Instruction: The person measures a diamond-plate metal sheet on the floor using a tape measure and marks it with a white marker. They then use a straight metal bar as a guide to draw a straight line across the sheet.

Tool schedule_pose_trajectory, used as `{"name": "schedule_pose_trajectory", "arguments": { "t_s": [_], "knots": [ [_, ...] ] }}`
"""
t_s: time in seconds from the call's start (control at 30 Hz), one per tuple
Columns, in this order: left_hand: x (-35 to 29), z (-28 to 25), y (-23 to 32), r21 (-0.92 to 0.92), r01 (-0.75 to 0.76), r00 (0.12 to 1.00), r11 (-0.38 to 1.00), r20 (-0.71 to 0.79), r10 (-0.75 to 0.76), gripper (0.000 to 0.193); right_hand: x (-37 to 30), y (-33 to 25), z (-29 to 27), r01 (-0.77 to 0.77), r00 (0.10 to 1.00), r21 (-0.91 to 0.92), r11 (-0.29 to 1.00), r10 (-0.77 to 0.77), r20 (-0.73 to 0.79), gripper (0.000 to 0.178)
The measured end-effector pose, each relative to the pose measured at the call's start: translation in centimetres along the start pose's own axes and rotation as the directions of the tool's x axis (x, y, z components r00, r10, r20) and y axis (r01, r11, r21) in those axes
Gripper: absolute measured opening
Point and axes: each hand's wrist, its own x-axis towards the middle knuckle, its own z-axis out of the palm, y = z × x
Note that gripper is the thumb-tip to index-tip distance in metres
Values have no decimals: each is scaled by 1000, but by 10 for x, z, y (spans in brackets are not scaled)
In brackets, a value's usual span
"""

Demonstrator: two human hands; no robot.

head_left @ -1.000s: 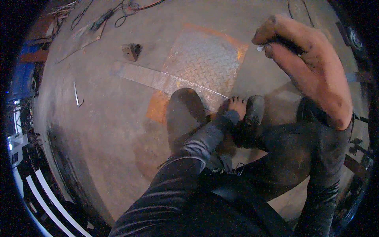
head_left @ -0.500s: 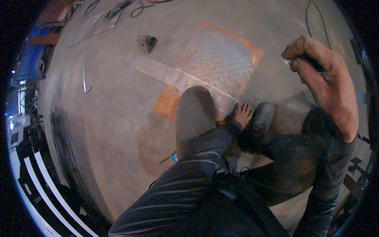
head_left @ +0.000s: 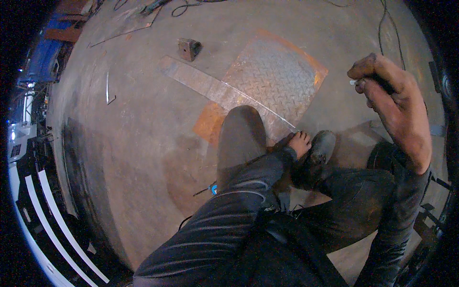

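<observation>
My right hand [head_left: 399,100] is raised at the right, thumb and fingers pinched on a small white stub [head_left: 353,82]. Only the stub's tip shows, and I cannot make out its kind. Low beside my boot [head_left: 323,146], my left hand [head_left: 300,145] lies with its fingers spread at the near end of a long flat metal strip [head_left: 196,77]. A thin bright edge [head_left: 260,104] runs along that strip up to the fingers. Under the strip lies a rusty tread-patterned steel plate [head_left: 279,71]. My knee [head_left: 243,124] hides part of both.
A rusty metal block [head_left: 189,49] stands beyond the strip's far end. A thin L-shaped metal piece [head_left: 109,91] lies at the left. Near my thigh is a small blue-and-black item [head_left: 213,189]. Cables [head_left: 392,31] trail at the far right; long white strips [head_left: 62,220] are at the lower left.
The view has shifted slightly, so the floor things sit a little further right and lower. My right hand still pinches the white stub; my left hand stays at the strip's end.
</observation>
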Motion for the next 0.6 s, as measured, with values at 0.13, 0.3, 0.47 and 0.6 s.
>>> {"name": "schedule_pose_trajectory", "arguments": {
  "t_s": [0.13, 0.3, 0.47, 0.6],
  "knots": [
    [-7, -14, 8, 49, -40, 999, 998, -34, 42, 35, -5, 7, 0, -32, 999, 2, 999, 32, -39, 15],
    [-2, -17, -10, -187, 179, 970, 966, -129, -205, 28, 2, -5, -7, -58, 997, 2, 998, 58, -45, 15],
    [4, -78, -47, 122, -70, 995, 990, -61, 78, 27, -6, 5, -9, -87, 993, -16, 996, 86, -76, 15],
    [-12, -116, -124, 124, -16, 998, 992, -60, 24, 36, 3, -4, -11, -45, 995, 33, 998, 48, -89, 16]
  ]
}}
